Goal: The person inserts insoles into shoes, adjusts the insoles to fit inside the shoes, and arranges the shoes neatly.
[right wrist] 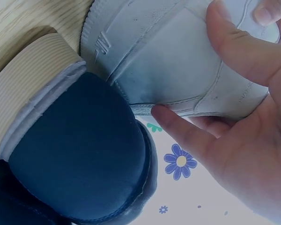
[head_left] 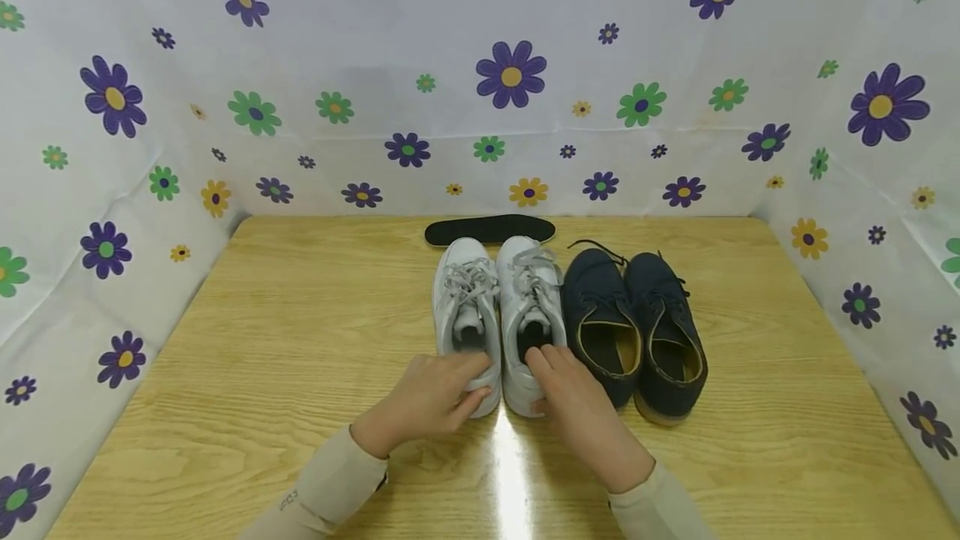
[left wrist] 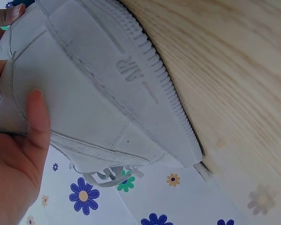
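Two white lace-up sneakers stand side by side near the middle of the table, toes pointing away from me. My left hand (head_left: pixel 427 398) grips the heel of the left sneaker (head_left: pixel 442 311), fingers over its collar and thumb low on the outside. In the left wrist view, the thumb lies along the side of that sneaker (left wrist: pixel 79 84). At the heel of the right sneaker (head_left: pixel 511 319), my right hand (head_left: pixel 573 398) has its fingers in the opening. The right wrist view shows the thumb on the back of this sneaker (right wrist: pixel 173 65) and a finger along its collar.
A pair of dark navy lace-up shoes, the nearer (head_left: pixel 588 269) and the outer (head_left: pixel 648 273), stands right beside the white pair. Behind the sneaker toes lies a black insole (head_left: pixel 487 229). Flower-print cloth (head_left: pixel 450 40) walls the wooden table (head_left: pixel 300 315) at the back and sides.
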Demonstrator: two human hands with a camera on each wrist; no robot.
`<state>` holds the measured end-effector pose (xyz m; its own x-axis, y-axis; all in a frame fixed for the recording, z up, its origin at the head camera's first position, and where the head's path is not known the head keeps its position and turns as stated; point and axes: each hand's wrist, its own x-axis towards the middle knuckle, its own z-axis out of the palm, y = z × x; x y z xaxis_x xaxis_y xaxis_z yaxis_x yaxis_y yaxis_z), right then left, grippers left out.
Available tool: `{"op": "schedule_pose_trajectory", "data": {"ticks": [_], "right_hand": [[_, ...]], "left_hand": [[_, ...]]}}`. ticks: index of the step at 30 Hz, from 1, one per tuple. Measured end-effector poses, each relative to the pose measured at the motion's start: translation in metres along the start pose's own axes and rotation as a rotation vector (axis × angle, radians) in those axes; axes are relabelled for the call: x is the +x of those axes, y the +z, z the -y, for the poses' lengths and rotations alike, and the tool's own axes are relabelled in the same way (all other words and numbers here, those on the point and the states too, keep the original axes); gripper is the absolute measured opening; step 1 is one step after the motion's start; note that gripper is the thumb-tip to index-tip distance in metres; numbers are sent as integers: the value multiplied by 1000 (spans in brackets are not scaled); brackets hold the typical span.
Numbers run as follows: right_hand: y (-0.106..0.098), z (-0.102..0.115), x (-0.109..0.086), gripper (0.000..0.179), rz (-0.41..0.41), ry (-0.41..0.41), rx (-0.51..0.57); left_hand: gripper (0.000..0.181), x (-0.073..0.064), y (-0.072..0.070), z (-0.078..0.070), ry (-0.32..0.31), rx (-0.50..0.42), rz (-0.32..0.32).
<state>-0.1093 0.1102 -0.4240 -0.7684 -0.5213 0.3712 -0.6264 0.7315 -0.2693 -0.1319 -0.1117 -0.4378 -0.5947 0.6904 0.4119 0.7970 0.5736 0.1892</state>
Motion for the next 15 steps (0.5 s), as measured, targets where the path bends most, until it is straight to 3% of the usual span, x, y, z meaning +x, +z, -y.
{"op": "schedule_pose_trajectory", "data": {"ticks": [11, 15], "right_hand": [[4, -3, 1, 60, -20, -24, -20], [5, -1, 0, 60, -19, -9, -24]], "left_hand": [[22, 1, 0, -1, 10, 37, -7], [23, 2, -6, 0, 15, 45, 67]]}}
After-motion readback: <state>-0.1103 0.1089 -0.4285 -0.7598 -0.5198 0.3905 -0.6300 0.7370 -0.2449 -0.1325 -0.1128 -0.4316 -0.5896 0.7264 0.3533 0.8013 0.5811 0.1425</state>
